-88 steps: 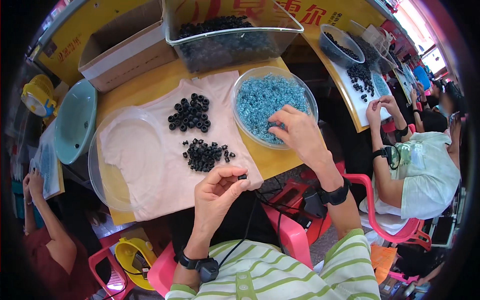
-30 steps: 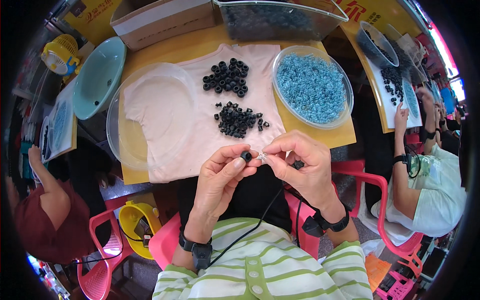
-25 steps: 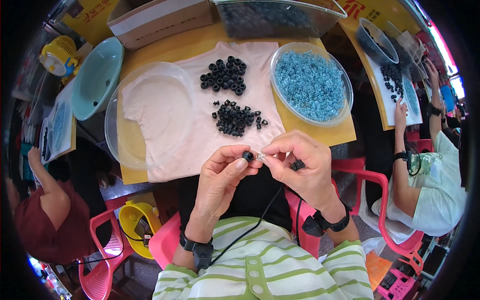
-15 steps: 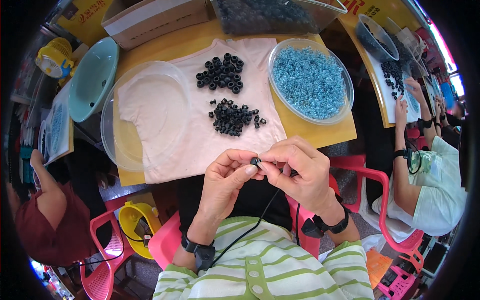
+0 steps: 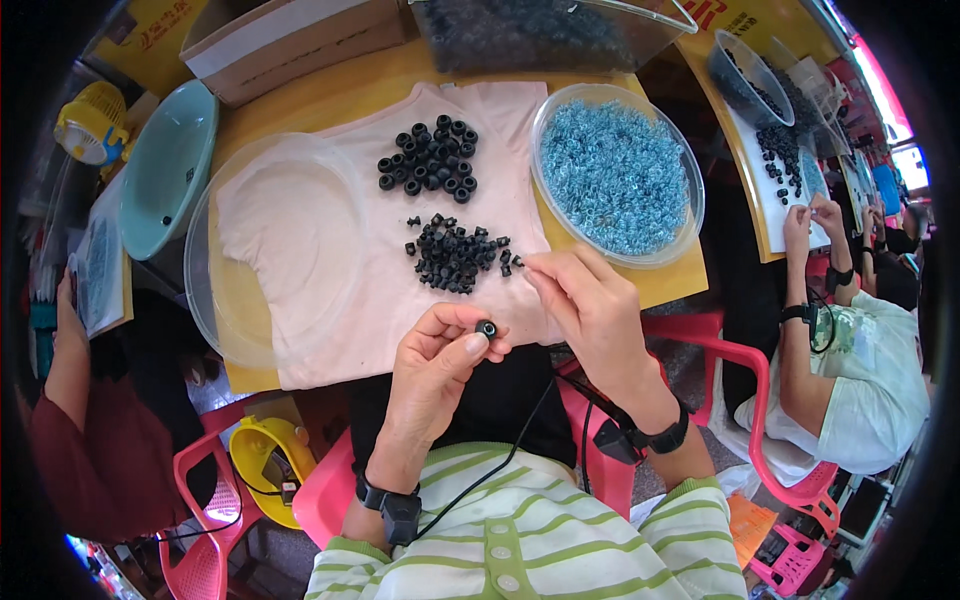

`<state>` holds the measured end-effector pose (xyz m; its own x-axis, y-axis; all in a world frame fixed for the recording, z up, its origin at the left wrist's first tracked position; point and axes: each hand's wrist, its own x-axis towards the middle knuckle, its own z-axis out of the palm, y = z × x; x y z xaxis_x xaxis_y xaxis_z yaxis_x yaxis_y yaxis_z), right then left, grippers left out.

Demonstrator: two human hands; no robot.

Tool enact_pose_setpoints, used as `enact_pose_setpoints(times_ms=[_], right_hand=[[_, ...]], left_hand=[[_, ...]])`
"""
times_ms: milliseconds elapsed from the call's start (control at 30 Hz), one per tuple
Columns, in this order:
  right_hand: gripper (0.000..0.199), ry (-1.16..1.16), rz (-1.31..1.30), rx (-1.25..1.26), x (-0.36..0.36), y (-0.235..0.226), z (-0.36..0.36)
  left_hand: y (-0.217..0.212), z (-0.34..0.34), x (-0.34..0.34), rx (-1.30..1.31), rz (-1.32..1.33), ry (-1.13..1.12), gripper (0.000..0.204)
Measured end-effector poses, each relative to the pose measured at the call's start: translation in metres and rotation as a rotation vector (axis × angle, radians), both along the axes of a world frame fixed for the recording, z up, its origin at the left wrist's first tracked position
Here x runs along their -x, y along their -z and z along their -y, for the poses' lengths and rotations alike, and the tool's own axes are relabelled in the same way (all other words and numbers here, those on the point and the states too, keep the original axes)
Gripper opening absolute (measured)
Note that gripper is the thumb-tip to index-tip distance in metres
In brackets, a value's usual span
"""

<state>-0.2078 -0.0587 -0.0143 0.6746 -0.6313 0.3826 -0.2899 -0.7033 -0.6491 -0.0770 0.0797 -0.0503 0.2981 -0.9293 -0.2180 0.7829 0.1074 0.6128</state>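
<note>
My left hand (image 5: 440, 360) pinches a round black cap (image 5: 486, 328) between thumb and fingers, its hollow end turned up and a pale ring showing inside. My right hand (image 5: 595, 310) reaches to the right edge of a pile of small black spool-shaped pieces (image 5: 455, 258). Its thumb and forefinger close at one small black spool-shaped piece (image 5: 517, 261) lying apart from the pile. Farther up on the pale pink shirt (image 5: 330, 330) sits a cluster of larger round black caps (image 5: 430, 160).
A clear round tub (image 5: 697, 215) of bluish springs stands at right, a clear lid or tray (image 5: 200, 290) at left. Behind are a cardboard box (image 5: 300, 50) and a clear bin (image 5: 560, 60). A green basin (image 5: 150, 215) is far left. Co-workers (image 5: 870, 380) sit on both sides.
My right hand has left the cap and moved up to the small pieces. My left hand has kept the cap and shifted slightly left. The view has shifted a little.
</note>
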Motion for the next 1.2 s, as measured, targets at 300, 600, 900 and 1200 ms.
enact_pose_setpoints(times_ms=[300, 600, 900, 1200], right_hand=[[0.017, -0.039, -0.234, 0.118, -0.012, 0.013, 0.009], [0.011, -0.05, -0.101, -0.123, -0.005, -0.005, 0.008], [0.013, -0.249, 0.254, -0.826, 0.008, -0.051, -0.022], [0.011, -0.245, 0.251, -0.71, 0.013, -0.045, -0.026]], left_hand=[[0.002, -0.002, 0.0, -0.012, 0.014, 0.036, 0.022], [-0.012, -0.003, 0.002, -0.043, -0.047, -0.004, 0.02], [-0.021, -0.008, 0.006, 0.081, -0.097, 0.049, 0.021], [-0.028, -0.011, 0.01, 0.072, -0.069, 0.064, 0.019]])
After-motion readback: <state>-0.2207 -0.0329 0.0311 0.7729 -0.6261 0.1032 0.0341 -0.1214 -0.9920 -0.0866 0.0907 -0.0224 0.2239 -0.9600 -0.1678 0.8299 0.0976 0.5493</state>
